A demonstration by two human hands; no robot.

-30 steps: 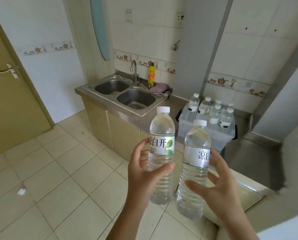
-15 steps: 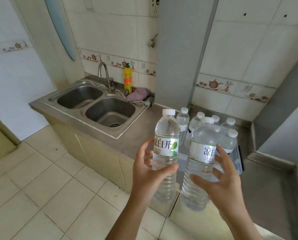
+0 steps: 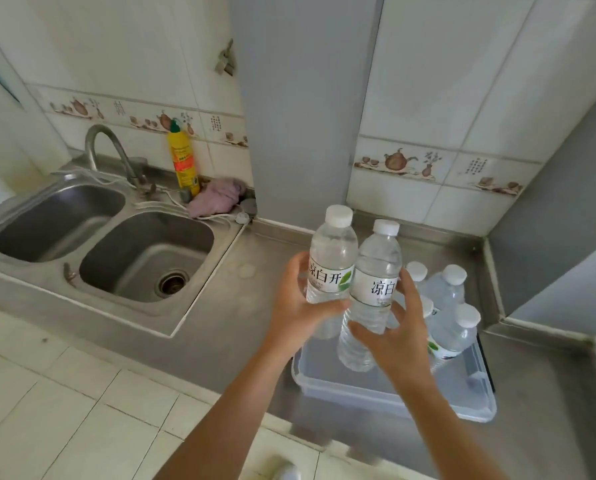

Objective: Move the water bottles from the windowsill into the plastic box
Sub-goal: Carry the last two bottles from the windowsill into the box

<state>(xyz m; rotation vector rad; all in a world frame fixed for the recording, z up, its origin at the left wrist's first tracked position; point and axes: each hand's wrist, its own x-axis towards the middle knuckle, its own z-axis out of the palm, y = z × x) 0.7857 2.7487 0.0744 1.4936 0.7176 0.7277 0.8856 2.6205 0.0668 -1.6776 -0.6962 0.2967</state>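
My left hand (image 3: 295, 306) grips a clear water bottle (image 3: 331, 258) with a white cap and a green-leaf label. A second bottle of the same kind (image 3: 376, 282) is held upright in my right hand (image 3: 398, 336). The two bottles touch side by side above the near left part of the clear plastic box (image 3: 386, 396) on the steel counter. Several white-capped bottles (image 3: 452, 317) stand in the far right of the box, partly hidden behind my right hand. The windowsill is out of view.
A double steel sink (image 3: 140, 261) with a tap (image 3: 102, 147) lies to the left. A yellow bottle (image 3: 183, 161) and a pink cloth (image 3: 217, 199) sit behind it. A grey column (image 3: 303, 116) and tiled wall back the counter (image 3: 251, 306).
I have stepped closer to the counter. Both hands have carried their bottles forward, from in front of the counter to directly above the box.
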